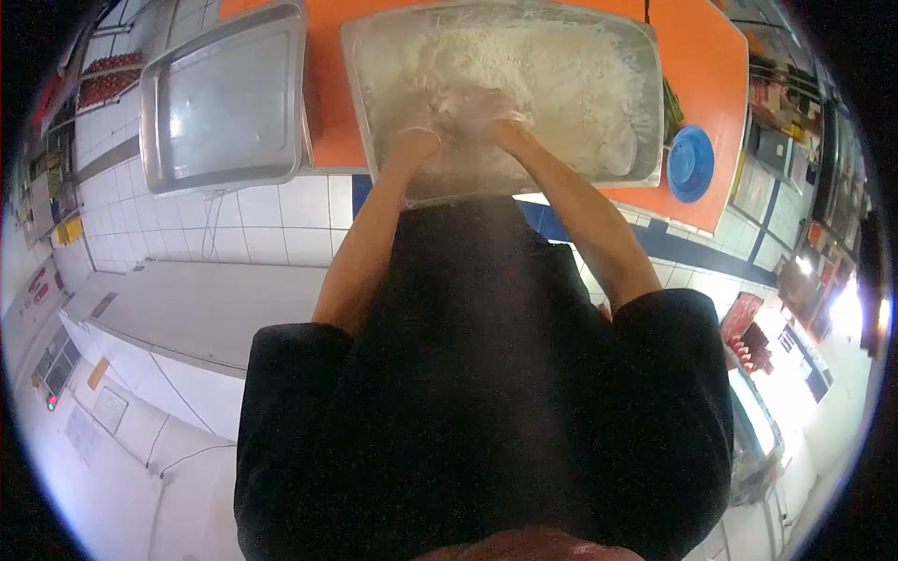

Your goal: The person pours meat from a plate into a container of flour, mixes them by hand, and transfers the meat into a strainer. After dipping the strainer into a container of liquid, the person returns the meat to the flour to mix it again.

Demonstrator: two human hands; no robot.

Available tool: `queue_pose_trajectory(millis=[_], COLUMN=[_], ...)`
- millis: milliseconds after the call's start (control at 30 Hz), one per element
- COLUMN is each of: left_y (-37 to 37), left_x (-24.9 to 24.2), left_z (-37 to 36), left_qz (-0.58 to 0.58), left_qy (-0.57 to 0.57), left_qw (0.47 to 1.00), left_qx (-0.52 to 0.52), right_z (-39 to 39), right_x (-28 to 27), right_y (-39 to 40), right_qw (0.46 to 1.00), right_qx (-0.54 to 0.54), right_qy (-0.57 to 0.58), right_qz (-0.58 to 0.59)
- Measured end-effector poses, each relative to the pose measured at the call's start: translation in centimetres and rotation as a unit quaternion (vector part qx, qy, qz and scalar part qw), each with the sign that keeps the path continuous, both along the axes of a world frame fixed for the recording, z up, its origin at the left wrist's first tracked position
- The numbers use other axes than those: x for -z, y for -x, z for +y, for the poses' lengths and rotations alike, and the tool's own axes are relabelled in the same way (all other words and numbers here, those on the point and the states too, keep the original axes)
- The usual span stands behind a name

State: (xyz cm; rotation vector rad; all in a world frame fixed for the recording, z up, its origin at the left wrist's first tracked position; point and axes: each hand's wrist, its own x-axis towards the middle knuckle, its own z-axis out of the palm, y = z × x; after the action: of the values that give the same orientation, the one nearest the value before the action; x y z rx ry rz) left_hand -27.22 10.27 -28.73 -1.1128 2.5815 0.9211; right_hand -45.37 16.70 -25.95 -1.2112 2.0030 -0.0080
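Observation:
A large tub with see-through walls holds a bed of pale flour, lumpy toward the far side. Both of my hands are down inside it, close together left of its middle. My left hand is coated in flour and smeared by motion. Beside it, my right hand is just as floury and blurred. Something pale and lumpy seems to lie between them, but I cannot make out what it is. The fingers of both hands are lost in the blur.
The tub stands on an orange table. To its left is a shallow metal tray. A blue plastic bowl sits at the tub's right, near the table's edge. A long white chest-like unit stands behind on the left.

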Motion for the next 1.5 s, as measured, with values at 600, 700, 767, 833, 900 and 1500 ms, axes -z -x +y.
queue_pose_trajectory(millis=[600,700,767,833,900,1500], left_y=[4.0,4.9,5.5,7.3,10.0,1.9], left_x=[-12.9,-14.0,-13.6,-12.2,-10.7,-17.6], left_z=[2.3,6.2,7.2,5.6,3.1,-3.8], left_qz=[0.092,0.122,0.139,0.177,0.215,-0.211], left_qy=[0.059,0.098,0.13,0.233,0.355,-0.179], left_qw=[0.992,0.988,0.982,0.952,0.888,0.957], left_qx=[-0.062,0.0,-0.008,-0.089,-0.201,0.092], right_z=[2.3,3.0,0.7,0.8,0.6,-3.2], right_x=[-0.6,0.9,-14.6,-17.8,-16.9,-11.8], right_y=[-0.7,-3.1,-3.2,-3.4,-3.1,0.8], right_qw=[0.911,0.848,0.667,0.675,0.682,0.971], right_qx=[0.163,0.277,0.533,0.495,0.455,0.119], right_qy=[0.243,0.284,0.123,0.154,0.185,0.209], right_qz=[-0.29,-0.352,-0.506,-0.525,-0.541,-0.018])
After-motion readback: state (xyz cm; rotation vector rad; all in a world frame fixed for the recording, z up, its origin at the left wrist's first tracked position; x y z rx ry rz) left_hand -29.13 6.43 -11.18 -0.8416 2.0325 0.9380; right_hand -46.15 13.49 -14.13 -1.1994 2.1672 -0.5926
